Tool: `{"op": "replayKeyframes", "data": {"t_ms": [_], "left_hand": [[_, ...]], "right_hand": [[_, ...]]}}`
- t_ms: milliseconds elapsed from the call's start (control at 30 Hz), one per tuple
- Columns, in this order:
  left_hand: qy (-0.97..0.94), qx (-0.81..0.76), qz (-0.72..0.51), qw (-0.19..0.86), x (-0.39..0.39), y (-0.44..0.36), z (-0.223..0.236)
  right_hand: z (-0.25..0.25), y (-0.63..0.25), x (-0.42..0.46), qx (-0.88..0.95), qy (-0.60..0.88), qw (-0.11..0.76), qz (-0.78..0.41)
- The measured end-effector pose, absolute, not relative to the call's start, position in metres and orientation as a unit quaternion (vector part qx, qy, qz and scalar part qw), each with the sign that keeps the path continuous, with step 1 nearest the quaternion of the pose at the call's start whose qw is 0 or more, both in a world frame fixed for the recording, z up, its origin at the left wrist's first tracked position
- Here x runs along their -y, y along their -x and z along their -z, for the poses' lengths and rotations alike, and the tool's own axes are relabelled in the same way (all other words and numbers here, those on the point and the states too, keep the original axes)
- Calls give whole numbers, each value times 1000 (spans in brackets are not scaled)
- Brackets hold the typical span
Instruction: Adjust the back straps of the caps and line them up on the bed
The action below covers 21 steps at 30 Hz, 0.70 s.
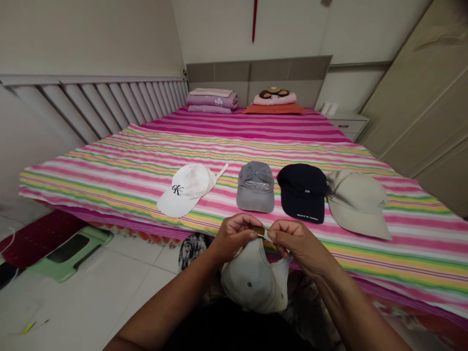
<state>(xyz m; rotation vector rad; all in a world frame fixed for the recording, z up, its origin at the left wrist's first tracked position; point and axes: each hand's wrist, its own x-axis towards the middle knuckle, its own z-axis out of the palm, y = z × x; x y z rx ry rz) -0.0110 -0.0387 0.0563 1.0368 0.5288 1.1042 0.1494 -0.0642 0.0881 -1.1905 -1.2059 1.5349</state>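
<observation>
A pale grey-green baseball cap (248, 280) hangs between my hands above my lap, its back strap uppermost. My left hand (236, 236) pinches the strap beside a gold-coloured metal buckle (259, 231). On the other side of the buckle, my right hand (292, 241) grips the strap's end between thumb and finger. Beyond my hands, a row of caps lies on the bed: a white cap (188, 187) with black letters and a loose strap, a grey cap (255, 187), a black cap (302, 190) and a beige cap (358, 200).
The bed (175, 146) has a striped cover. Folded purple bedding (212, 103) and an orange pillow with pink bedding (274, 101) sit by the headboard (252, 73). A green stool (73, 253) stands on the floor at left; a white nightstand (347, 124) is back right.
</observation>
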Motion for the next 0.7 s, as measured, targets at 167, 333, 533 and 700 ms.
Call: {"op": "replayKeyframes", "data": {"t_ms": [167, 333, 533, 700], "left_hand": [[-497, -216, -520, 660, 38, 11, -53], [-465, -266, -520, 666, 40, 9, -49], [-401, -278, -534, 691, 46, 5, -45], [-377, -292, -532, 700, 52, 3, -45]], "right_hand": [[-86, -148, 64, 464, 466, 425, -622], [-84, -144, 66, 459, 462, 426, -628], [-75, -143, 70, 455, 465, 399, -646], [-66, -134, 76, 420, 436, 429, -670]]}}
